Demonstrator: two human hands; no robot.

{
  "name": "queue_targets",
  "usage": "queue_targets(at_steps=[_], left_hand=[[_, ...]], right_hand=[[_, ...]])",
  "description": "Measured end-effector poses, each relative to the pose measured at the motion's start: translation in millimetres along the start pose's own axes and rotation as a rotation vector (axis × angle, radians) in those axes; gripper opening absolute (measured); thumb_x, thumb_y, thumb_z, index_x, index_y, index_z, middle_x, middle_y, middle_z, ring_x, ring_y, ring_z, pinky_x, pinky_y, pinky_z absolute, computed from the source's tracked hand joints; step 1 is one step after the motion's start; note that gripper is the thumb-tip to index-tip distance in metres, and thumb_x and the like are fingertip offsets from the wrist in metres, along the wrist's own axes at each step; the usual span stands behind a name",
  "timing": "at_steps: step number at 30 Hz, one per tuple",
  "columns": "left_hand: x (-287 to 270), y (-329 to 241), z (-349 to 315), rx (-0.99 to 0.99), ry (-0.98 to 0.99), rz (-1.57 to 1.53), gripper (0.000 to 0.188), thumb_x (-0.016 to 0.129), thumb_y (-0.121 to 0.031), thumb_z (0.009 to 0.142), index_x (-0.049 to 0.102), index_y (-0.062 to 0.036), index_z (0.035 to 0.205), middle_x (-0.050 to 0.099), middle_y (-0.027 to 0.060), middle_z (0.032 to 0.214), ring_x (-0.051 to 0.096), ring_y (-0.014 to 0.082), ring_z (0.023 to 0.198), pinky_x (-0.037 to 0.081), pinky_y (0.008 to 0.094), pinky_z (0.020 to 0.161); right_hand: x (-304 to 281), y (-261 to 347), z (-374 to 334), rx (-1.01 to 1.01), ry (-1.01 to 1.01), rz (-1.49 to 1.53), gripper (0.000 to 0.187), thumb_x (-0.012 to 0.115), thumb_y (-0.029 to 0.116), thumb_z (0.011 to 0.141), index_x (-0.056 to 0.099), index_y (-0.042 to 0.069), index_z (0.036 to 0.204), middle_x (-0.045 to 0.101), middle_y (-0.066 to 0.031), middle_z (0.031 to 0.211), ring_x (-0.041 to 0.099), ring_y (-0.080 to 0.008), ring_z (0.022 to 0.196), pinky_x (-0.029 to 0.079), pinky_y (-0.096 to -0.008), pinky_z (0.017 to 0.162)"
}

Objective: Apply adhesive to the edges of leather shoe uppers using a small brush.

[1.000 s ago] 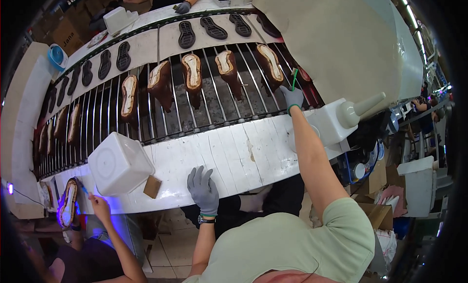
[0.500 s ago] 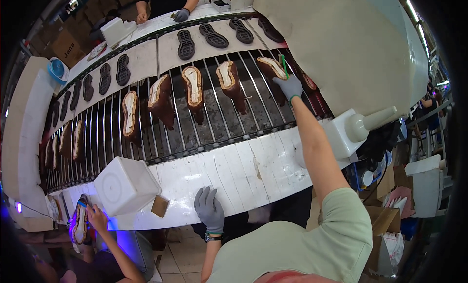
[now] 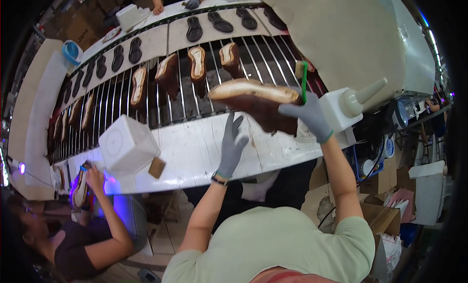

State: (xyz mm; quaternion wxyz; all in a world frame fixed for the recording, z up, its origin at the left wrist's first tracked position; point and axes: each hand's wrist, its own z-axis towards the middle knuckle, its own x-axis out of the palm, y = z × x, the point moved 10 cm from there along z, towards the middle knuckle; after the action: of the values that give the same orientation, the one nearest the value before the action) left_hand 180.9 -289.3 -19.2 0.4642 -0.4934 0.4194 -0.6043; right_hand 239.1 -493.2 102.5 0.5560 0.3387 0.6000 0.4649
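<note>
My right hand (image 3: 314, 117), in a grey glove, grips a brown boot upper (image 3: 258, 105) above the table's near edge. Its pale underside faces up. A green-handled brush (image 3: 304, 80) stands up from the same hand, its bristles toward the conveyor. Just left of the boot, my gloved left hand (image 3: 231, 149) is raised with its fingers spread and holds nothing. More boot uppers, such as one (image 3: 197, 63) near the middle, lie underside up on the conveyor's metal rods (image 3: 263, 63).
Black soles (image 3: 194, 29) lie along the conveyor's far strip. A white square container (image 3: 127, 145) and a small brown block (image 3: 156, 168) are at left; a white spouted bottle (image 3: 343, 110) is at right. At lower left a co-worker (image 3: 80, 239) brushes a boot; another person's hands (image 3: 192, 3) show across.
My right hand has lifted the boot upper off the rods and brought it nearer, brush still in hand. My left hand has risen from the table edge toward it.
</note>
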Motion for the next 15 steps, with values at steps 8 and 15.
queue_targets(at_steps=[8,15], left_hand=[[-1.4,8.5,-40.0,-0.206,-0.018,-1.023,0.085,0.057,-0.066,0.083,0.037,-0.0077,0.142,0.053,0.0114,0.133,0.058,0.0275,0.114,0.049,0.0411,0.098],[-8.9,2.0,-56.1,-0.218,-0.101,-0.723,0.078,0.055,-0.063,0.087,0.04,-0.0066,0.139,0.058,0.011,0.126,0.059,0.0247,0.112,0.049,0.0392,0.097]], right_hand=[[49.6,-5.4,-72.7,0.126,0.39,0.245,0.039,0.056,0.004,0.073,0.069,-0.001,0.109,0.07,-0.0097,0.093,0.063,-0.0145,0.086,0.05,-0.0292,0.08],[92.5,31.6,-61.7,-0.112,0.496,-0.38,0.026,0.073,0.024,0.076,0.064,0.0,0.079,0.052,-0.0105,0.06,0.052,-0.0185,0.057,0.041,-0.0336,0.056]])
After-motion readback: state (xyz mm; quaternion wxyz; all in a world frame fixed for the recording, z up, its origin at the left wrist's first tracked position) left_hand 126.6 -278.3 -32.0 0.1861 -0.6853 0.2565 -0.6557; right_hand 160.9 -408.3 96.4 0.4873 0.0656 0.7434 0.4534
